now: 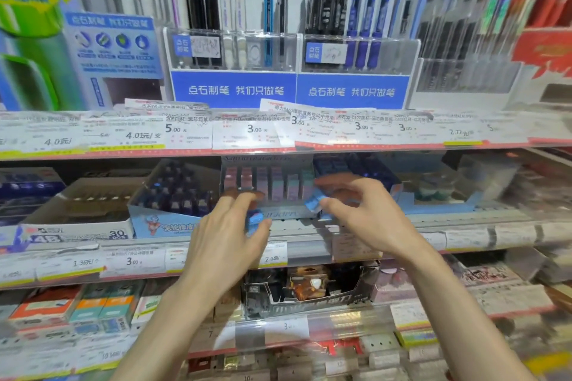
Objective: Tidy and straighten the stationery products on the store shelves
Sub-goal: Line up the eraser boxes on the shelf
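Holding a small blue packet [254, 219] in the left hand [230, 237], thumb and fingers curled round it, low in front of the middle shelf [464, 219]. Just behind and above, a display box [266, 185] full of little pink, purple and green packs standing upright in a row. Pinching a second small blue packet [314, 202] in the right hand [362, 213], thumb and fingertips closed on it, right at the front of that same box. Further left on the shelf, an open cardboard box [83, 210], then a tilted blue box of dark packs [176, 192]. Up above, white price tags [253, 130] along the top shelf edge and clear pen holders [232, 52] with blue signs. Blurry at the far right, too fuzzy to tell.
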{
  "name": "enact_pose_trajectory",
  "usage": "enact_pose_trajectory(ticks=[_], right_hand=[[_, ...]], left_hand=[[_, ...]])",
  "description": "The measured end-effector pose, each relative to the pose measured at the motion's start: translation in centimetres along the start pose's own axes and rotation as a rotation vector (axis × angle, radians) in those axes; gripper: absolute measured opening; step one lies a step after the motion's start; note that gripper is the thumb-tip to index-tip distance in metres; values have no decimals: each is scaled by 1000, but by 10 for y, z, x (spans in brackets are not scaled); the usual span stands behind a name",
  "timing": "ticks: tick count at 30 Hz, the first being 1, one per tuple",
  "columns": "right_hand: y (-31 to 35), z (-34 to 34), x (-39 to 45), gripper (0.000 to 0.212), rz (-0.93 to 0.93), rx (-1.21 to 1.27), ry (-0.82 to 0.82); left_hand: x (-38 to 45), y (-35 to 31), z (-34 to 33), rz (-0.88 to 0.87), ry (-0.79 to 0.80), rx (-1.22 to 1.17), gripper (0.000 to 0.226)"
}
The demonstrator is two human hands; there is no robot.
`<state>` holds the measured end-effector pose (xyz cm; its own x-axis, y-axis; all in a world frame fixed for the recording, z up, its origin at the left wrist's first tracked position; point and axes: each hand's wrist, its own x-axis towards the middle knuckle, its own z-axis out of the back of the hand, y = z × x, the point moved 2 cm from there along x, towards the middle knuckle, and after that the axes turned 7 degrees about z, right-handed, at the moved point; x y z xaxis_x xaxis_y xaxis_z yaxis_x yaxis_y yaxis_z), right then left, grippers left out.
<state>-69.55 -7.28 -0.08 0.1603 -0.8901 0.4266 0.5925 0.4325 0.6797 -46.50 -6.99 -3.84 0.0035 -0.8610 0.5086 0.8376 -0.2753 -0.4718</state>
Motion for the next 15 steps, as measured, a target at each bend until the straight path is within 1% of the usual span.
enact_pose_trajectory(ticks=[4, 7, 9, 11, 13, 15], right_hand=[[-9, 33, -2, 30, -22, 9, -30], [-17, 50, -2, 33, -30, -18, -61], [-24, 56, 0, 33, -39, -47, -74], [-31, 56, 2, 34, -48, -72, -85], [-36, 53, 5, 32, -53, -105, -105], [-38, 47, 9, 28, -32, -162, -134]], left_hand=[[14, -32, -6, -119, -24, 89, 39], [28, -54, -13, -246, -42, 110, 29], [36, -61, -22, -244, 20, 100, 24], [42, -60, -32, -240, 82, 93, 31], [46, -55, -38, -277, 75, 94, 41], [48, -51, -41, -288, 68, 88, 45]])
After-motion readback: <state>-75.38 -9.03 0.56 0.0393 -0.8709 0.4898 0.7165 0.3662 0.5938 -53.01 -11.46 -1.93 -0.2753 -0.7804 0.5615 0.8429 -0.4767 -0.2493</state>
